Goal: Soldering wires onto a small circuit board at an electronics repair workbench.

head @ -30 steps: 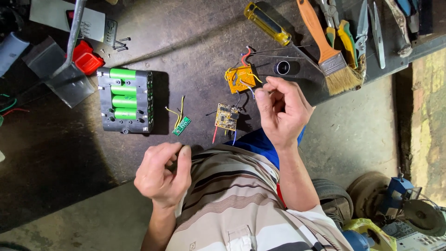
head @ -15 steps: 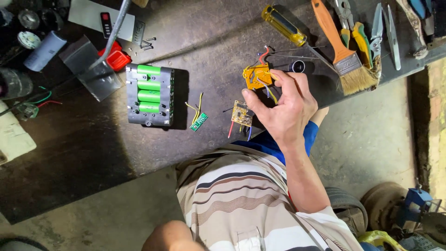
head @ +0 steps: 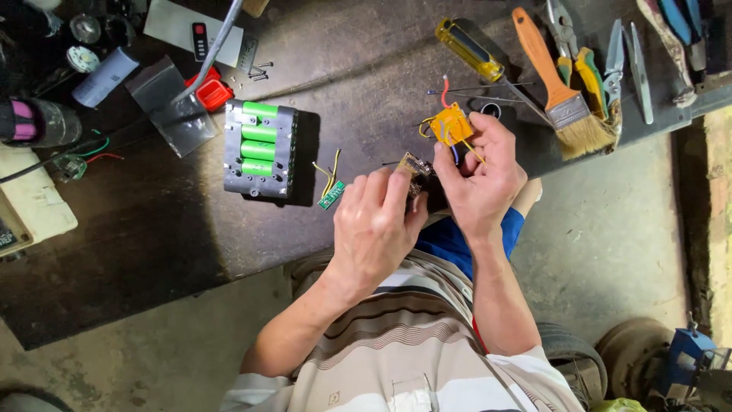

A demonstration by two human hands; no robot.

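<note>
Both hands are meeting over the front edge of the dark, worn workbench point(head: 152, 252). The left hand point(head: 377, 221) is pinching a small brown circuit board point(head: 415, 164) between thumb and fingertips, while the right hand point(head: 480, 172) is curling its fingers around a yellow-taped part with thin wires point(head: 450, 124), the two pieces lying just beside each other. The grey battery holder with green cylindrical cells point(head: 259, 149) is sitting open on the bench, well apart from the hands, and a tiny green board with yellow wires point(head: 332, 194) is lying loose beside it, so the pack appears dismantled and its electronics are not yet rejoined. A yellow-handled screwdriver point(head: 465, 49) and an orange-handled paintbrush point(head: 560, 91) are lying unused beyond.
</note>
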